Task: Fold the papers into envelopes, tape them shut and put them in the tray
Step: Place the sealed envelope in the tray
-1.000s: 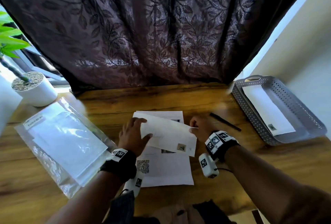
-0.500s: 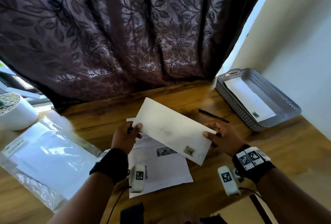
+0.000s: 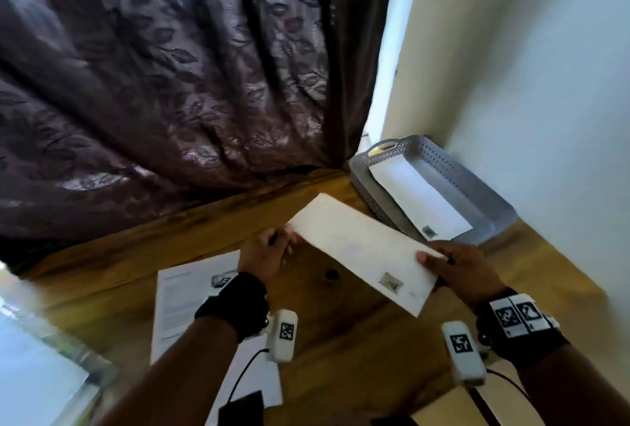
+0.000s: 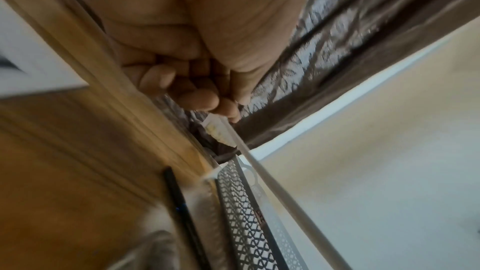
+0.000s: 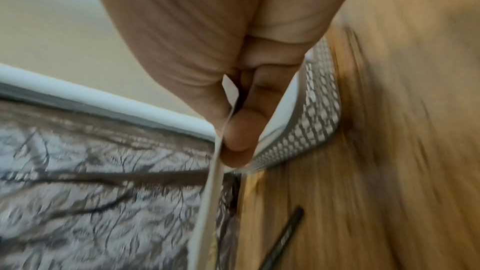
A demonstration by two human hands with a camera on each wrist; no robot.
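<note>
A white folded envelope [image 3: 361, 248] with a small stamp-like mark hangs in the air above the wooden table, close to the grey perforated tray [image 3: 491, 194]. My left hand [image 3: 269, 252] pinches its left end, and my right hand [image 3: 453, 265] pinches its right end. In the left wrist view the envelope [image 4: 275, 180] shows edge-on beneath my fingers [image 4: 205, 100]. In the right wrist view the thumb and fingers [image 5: 239, 130] clamp the envelope's edge [image 5: 207, 202]. Another white envelope [image 3: 416, 200] lies inside the tray.
Printed paper sheets [image 3: 184, 299] lie on the table at lower left. A black pen [image 4: 184, 208] rests beside the tray wall [image 4: 249, 213]. A dark patterned curtain [image 3: 170, 67] hangs behind the table; a pale wall [image 3: 528, 67] stands at right. A clear plastic sleeve [image 3: 41, 374] sits at far left.
Both hands have lifted the envelope off the paper sheets and carried it right, toward the tray. The view has swung to the right with them.
</note>
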